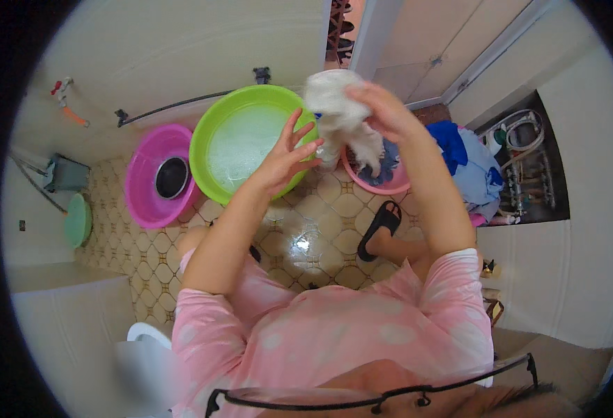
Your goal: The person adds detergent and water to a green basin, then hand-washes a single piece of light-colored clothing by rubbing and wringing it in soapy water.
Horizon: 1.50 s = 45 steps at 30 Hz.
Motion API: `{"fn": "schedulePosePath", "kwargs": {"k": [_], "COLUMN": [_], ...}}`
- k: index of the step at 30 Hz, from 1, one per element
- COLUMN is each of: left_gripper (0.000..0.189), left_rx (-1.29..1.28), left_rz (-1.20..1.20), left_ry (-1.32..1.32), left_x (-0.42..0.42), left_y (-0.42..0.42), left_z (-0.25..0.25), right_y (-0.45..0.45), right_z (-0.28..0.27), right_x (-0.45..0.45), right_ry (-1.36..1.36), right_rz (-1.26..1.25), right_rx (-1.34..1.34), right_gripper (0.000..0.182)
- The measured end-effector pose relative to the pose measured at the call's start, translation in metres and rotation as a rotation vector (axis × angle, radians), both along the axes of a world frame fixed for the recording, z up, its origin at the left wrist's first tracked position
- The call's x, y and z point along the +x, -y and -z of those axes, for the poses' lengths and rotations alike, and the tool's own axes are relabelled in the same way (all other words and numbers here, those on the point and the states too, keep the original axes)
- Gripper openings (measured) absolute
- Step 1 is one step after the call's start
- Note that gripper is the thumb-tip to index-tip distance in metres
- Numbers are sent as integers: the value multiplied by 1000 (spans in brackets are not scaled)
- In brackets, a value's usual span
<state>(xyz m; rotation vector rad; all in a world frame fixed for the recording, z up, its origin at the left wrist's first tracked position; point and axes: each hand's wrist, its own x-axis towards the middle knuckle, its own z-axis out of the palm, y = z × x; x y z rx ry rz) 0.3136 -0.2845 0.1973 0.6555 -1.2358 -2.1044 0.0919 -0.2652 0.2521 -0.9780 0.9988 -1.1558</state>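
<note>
My right hand [387, 112] grips a bunched white cloth [337, 99], whose lower part hangs down beside the right rim of a green basin [202, 172]. Soapy-looking water lies in that basin. My left hand [285, 157] is raised over the basin's right side with its fingers spread and nothing in them. Partly behind the hanging cloth is a pink basin [384, 188] on the floor, holding dark and blue-grey cloth [384, 167].
A magenta basin [141, 177] with a dark round object [172, 178] stands left of the green one. Blue clothes [468, 167] are heaped at the right, by a wall recess with pipes [526, 157]. The tiled floor [306, 245] shines as if wet. A tap [63, 91] juts from the left wall.
</note>
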Motion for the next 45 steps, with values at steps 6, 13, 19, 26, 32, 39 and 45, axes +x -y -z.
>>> {"fn": "schedulePosePath", "kwargs": {"k": [6,13,19,26,32,39,45], "left_gripper": [34,31,31,46,42,35,33], "left_rx": [282,392,251,-713,-187,200,84], "left_rz": [-192,-27,-249,-292,-383,-331,-264], "left_ry": [-291,-475,-76,412,182,-29,105], "left_x": [8,42,81,122,146,143,120], "left_y": [21,9,20,30,36,50,48], "left_z": [26,2,0,26,15,28,30], "right_y": [-15,-21,12,46,73,55,40], "right_z": [-1,160,91,-78,-59,81,86], "right_x": [36,69,60,135,161,104,78], "right_ry": [-206,-707,-730,-82,-95,-480,-504], "right_rz": [92,-15,454,422,355,223,285], "right_rx": [-31,-284,85,-331,-364,79,196], "right_gripper": [61,56,25,18,9,18,47]}}
